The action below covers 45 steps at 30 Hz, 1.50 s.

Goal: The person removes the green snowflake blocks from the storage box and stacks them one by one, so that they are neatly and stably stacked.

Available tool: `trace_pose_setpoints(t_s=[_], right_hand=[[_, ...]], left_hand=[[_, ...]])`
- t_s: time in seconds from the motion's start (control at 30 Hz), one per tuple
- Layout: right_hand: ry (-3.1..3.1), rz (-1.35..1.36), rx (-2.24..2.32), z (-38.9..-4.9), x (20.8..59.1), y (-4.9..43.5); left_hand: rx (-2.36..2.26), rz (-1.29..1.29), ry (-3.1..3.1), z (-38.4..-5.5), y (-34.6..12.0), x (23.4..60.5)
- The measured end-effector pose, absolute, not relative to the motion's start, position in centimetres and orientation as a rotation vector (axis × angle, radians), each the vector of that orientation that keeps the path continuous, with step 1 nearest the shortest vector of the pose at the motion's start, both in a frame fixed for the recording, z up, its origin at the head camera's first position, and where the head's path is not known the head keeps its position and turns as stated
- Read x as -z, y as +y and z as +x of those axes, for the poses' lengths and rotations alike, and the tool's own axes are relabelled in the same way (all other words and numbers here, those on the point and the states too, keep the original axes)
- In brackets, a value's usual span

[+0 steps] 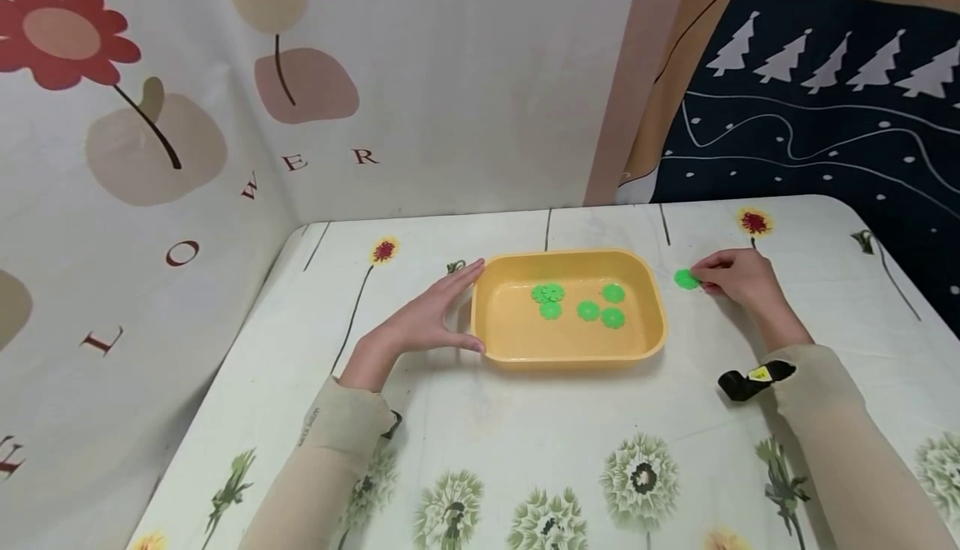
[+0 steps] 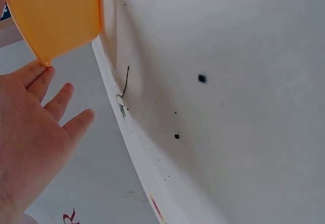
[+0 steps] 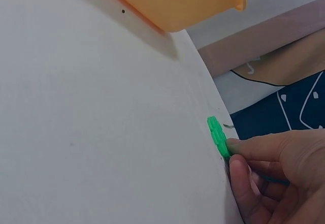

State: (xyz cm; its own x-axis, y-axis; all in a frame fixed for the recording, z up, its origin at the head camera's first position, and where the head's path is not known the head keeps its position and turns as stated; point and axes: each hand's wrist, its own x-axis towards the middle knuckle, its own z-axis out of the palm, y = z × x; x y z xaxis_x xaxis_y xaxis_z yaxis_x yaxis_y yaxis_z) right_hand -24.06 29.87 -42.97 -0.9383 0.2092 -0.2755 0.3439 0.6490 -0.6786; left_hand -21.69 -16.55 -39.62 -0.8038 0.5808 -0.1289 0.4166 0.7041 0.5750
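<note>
A yellow plastic tray [image 1: 570,350] sits on the table with several small green flower-shaped discs [image 1: 612,317] lying in it. Some of them overlap on the left side. My left hand [image 1: 431,317] is at the tray's left end, its fingers stretched out and the thumb spread apart, touching the rim near the two corners. In the left wrist view, extended fingertips meet the tray's rim [image 2: 46,61]. To the right of the tray, my right hand [image 1: 738,279] pinches another green flower-shaped disc [image 3: 217,135] between thumb and finger, at the table surface.
The table wears a white cloth [image 1: 525,433] printed with flowers. A patterned white curtain [image 1: 480,75] hangs behind and at the left. A dark cloth [image 1: 810,142] with white trees hangs at the back right. A black strap [image 1: 750,382] sticks out from the right wrist.
</note>
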Motion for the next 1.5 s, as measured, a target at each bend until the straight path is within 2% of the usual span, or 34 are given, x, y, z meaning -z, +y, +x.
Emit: trace_pose_setpoints(t_s=[0.83,1.07,1.23,1.5], right_hand=[[2.621,0.406,1.439,-23.8,41.3,30.8],[2.591,0.317,1.670,-25.5,43.1,31.9],[2.550,0.277,1.769,-24.6,40.7,30.0],[2.675,0.164,1.611,-22.7,36.6,26.1]], left_hand=[[-0.782,0.768,2.597,-21.3,-16.4,39.6],[-0.768,0.790,2.609,-21.6,-16.5,39.4],[-0.781,0.812,2.610,-21.9,-16.4,39.2],[-0.783,0.793,2.607,-21.7,-16.5,39.3]])
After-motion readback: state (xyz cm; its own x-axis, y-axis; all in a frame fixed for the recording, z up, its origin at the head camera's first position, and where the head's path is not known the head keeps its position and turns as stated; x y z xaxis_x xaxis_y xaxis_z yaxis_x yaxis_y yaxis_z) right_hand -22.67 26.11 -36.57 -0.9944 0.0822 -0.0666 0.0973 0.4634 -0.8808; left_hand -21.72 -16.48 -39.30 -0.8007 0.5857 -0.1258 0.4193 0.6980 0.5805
